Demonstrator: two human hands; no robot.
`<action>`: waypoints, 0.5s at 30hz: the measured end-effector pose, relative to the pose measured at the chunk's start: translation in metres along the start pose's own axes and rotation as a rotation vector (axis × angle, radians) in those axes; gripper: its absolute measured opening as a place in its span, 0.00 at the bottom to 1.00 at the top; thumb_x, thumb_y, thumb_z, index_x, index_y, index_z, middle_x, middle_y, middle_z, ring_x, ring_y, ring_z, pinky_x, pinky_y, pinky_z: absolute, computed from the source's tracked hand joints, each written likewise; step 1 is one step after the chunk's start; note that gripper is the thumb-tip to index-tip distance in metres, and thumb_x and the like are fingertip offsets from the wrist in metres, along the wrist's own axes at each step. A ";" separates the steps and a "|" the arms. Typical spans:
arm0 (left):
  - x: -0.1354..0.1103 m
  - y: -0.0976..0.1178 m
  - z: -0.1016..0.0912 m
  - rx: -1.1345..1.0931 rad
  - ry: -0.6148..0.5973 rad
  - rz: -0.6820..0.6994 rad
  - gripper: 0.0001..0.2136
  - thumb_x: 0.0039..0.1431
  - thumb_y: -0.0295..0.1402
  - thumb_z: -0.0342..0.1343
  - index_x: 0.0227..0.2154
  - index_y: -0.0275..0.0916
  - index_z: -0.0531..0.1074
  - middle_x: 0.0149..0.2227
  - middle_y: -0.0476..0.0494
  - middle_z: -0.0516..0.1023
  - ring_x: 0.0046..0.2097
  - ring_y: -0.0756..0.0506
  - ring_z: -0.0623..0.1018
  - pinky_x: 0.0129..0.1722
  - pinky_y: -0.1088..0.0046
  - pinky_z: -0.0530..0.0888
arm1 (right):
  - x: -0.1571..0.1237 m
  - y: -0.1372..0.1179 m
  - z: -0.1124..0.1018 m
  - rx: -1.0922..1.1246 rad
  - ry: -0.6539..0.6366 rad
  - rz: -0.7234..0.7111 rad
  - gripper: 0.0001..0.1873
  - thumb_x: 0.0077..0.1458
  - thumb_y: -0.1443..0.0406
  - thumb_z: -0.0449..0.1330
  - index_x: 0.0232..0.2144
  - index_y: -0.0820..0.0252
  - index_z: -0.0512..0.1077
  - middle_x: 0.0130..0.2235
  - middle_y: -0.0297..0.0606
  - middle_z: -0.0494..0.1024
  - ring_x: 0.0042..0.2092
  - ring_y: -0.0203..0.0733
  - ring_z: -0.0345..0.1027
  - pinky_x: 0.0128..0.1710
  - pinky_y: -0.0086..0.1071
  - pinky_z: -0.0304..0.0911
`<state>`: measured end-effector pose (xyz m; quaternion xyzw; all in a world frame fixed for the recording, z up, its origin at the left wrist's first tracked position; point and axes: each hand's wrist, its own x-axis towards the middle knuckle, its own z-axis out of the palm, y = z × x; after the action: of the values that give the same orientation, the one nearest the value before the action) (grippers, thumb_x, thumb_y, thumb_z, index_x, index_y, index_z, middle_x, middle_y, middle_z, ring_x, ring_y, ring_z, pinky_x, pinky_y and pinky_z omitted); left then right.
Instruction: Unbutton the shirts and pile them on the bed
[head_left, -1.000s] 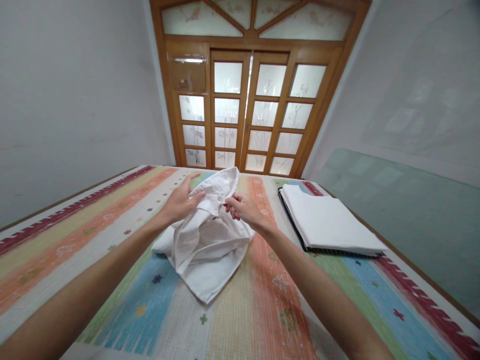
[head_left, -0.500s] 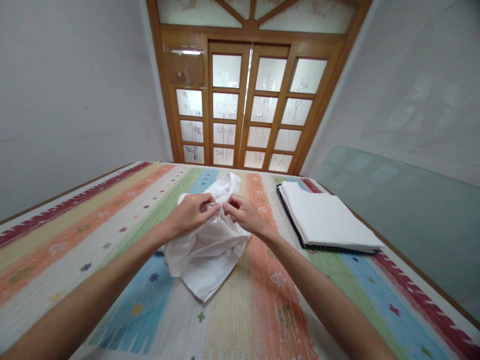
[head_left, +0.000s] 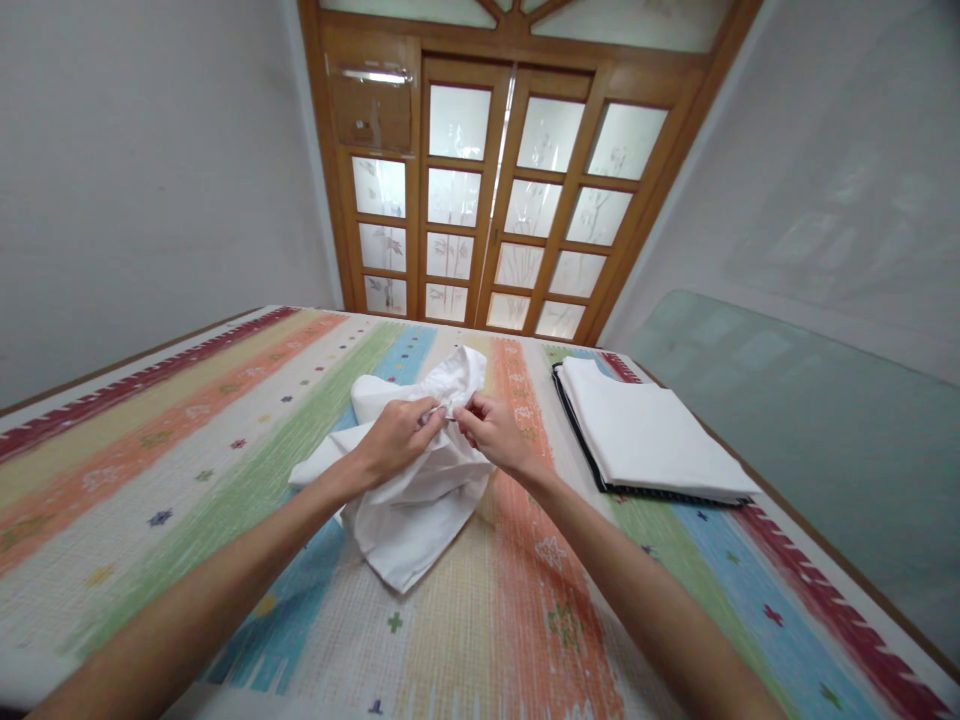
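A crumpled white cloth (head_left: 409, 505) lies in the middle of a striped, many-coloured mat (head_left: 225, 470). My left hand (head_left: 396, 440) and my right hand (head_left: 491, 432) meet above the cloth. Each pinches the same fold of its upper edge, fingers closed and fingertips almost touching. Part of the cloth is bunched up behind my hands, and a corner hangs toward me.
A neat stack of folded white cloths (head_left: 645, 435) rests on a dark board at the right of the mat. A pale green glass panel (head_left: 810, 420) leans along the right wall. A wooden door with frosted panes (head_left: 495, 200) stands beyond the mat's far end.
My left hand went from lying on the cloth with fingers spread to pinching its edge beside my right hand. The cloth has been gathered lower and spread a little to the left.
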<state>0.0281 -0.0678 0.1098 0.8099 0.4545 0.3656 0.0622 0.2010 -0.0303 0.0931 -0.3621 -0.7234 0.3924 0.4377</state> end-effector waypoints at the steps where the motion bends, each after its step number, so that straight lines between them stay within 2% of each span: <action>1: -0.001 0.001 0.000 -0.032 0.019 -0.022 0.14 0.63 0.37 0.45 0.25 0.38 0.70 0.23 0.47 0.73 0.25 0.48 0.70 0.29 0.73 0.63 | -0.001 0.003 0.001 -0.021 -0.012 0.010 0.15 0.52 0.56 0.55 0.21 0.58 0.61 0.18 0.27 0.64 0.20 0.31 0.56 0.21 0.26 0.52; 6: -0.003 0.011 -0.020 -0.161 0.194 -0.165 0.15 0.62 0.41 0.46 0.28 0.38 0.72 0.23 0.50 0.71 0.25 0.49 0.68 0.27 0.75 0.63 | -0.011 0.029 0.012 -0.183 -0.095 0.094 0.10 0.50 0.61 0.56 0.21 0.59 0.63 0.19 0.29 0.67 0.22 0.32 0.60 0.22 0.25 0.54; 8: -0.003 0.014 -0.032 -0.174 0.219 -0.190 0.15 0.61 0.42 0.47 0.28 0.38 0.73 0.22 0.51 0.70 0.24 0.50 0.67 0.25 0.75 0.62 | -0.012 0.041 0.013 -0.157 -0.061 0.154 0.09 0.50 0.62 0.54 0.21 0.58 0.63 0.19 0.29 0.66 0.21 0.32 0.61 0.21 0.25 0.54; 12: -0.004 0.005 -0.055 -0.149 0.279 -0.215 0.14 0.59 0.41 0.49 0.27 0.38 0.74 0.23 0.51 0.71 0.26 0.49 0.68 0.25 0.76 0.63 | -0.002 0.047 -0.006 -0.061 0.195 0.177 0.09 0.50 0.62 0.50 0.21 0.57 0.60 0.18 0.27 0.64 0.19 0.31 0.59 0.19 0.25 0.55; 15: -0.002 -0.009 -0.073 -0.107 0.366 -0.254 0.13 0.58 0.40 0.50 0.29 0.37 0.75 0.25 0.49 0.73 0.27 0.49 0.69 0.25 0.76 0.63 | 0.015 0.031 -0.035 0.011 0.395 0.143 0.09 0.50 0.61 0.51 0.21 0.56 0.59 0.19 0.28 0.65 0.18 0.30 0.58 0.17 0.23 0.54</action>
<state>-0.0260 -0.0812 0.1573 0.6619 0.5365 0.5192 0.0673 0.2333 0.0049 0.0814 -0.4801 -0.5938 0.3477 0.5440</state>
